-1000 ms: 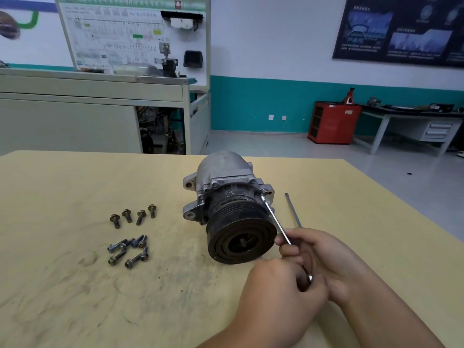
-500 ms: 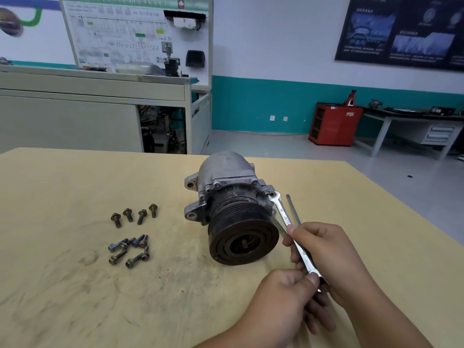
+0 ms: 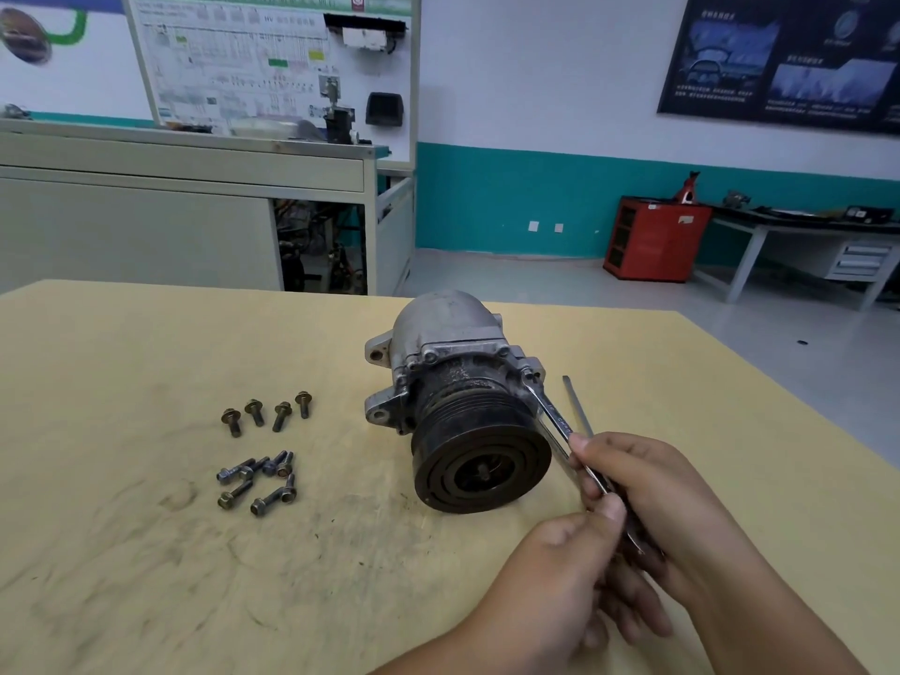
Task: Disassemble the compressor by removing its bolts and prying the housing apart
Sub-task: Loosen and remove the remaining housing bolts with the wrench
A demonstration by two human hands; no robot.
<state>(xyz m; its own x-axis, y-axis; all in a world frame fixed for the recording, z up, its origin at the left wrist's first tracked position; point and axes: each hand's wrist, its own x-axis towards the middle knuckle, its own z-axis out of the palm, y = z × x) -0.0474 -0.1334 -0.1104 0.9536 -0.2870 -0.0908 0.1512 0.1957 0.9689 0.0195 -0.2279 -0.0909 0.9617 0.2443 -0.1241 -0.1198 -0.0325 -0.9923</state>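
**Workbench during compressor disassembly, head view.**

The yellow table (image 3: 146,362) carries every task item. Behind it stands a grey cabinet (image 3: 146,226) with one open bay holding dark machinery and wiring, too dim to identify. A red cabinet (image 3: 655,241) stands on the floor against the teal wall; what is on its open shelves cannot be made out.

The compressor (image 3: 450,343) lies on its side near the table's middle. Its black pulley (image 3: 479,462) faces the viewer and its rounded grey housing points away.

The right hand (image 3: 652,494) grips the wrench (image 3: 555,416), fingers curled round the shaft. The left hand (image 3: 550,572) sits just in front of it, with its thumb on the shaft and its fingers curled beneath, so both hands hold the tool.

The wrench slants up and left from the hands. Its head meets a bolt on the flange at the compressor's right side, just behind the pulley.

A thin flat bar (image 3: 574,401) lies on the table just right of the wrench, its near end hidden behind the right hand.

Loose bolts lie on the bare table left of the compressor, in no container. There is a row of four brass-coloured bolts (image 3: 268,412) and, nearer the viewer, a cluster of darker bolts (image 3: 258,479), some of them touching.
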